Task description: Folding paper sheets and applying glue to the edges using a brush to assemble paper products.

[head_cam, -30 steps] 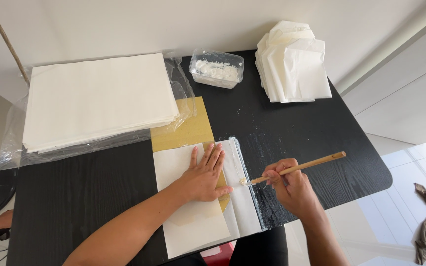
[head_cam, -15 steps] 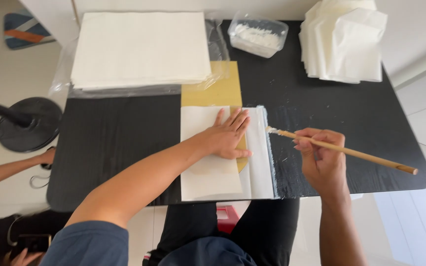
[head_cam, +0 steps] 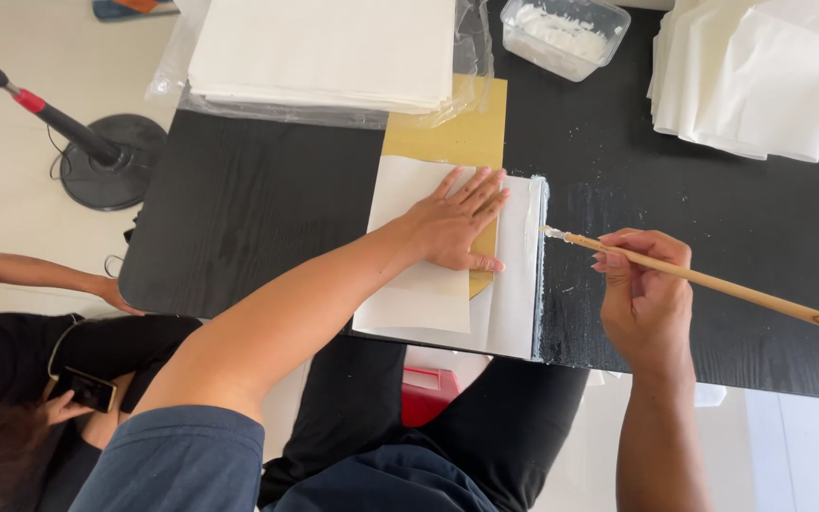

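From the head camera, a clear plastic bag (head_cam: 471, 90) lies at the top of the black table (head_cam: 258, 209). It is shiny and crinkly, and a flat stack of white paper (head_cam: 324, 47) sits on it. Beside it is a clear plastic tub (head_cam: 566, 36) with white paste inside. At the top right is a pile of folded white sheets (head_cam: 751, 71).

The left hand (head_cam: 457, 228) lies flat, fingers spread wide, pressing down on a white paper sheet (head_cam: 419, 284) near the front edge of the table. It grips nothing. A yellow card (head_cam: 457, 133) pokes out from under the sheet.

The right hand (head_cam: 646, 294) has its fingers curled tight around a thin wooden brush (head_cam: 713, 283). The brush tip touches the right edge of the sheet, where a wet white line of paste runs down. The table there looks smeared and spotty.

On the left, a round black stand (head_cam: 111, 171) is on the pale floor. Another person's arm (head_cam: 40, 275) reaches near it.
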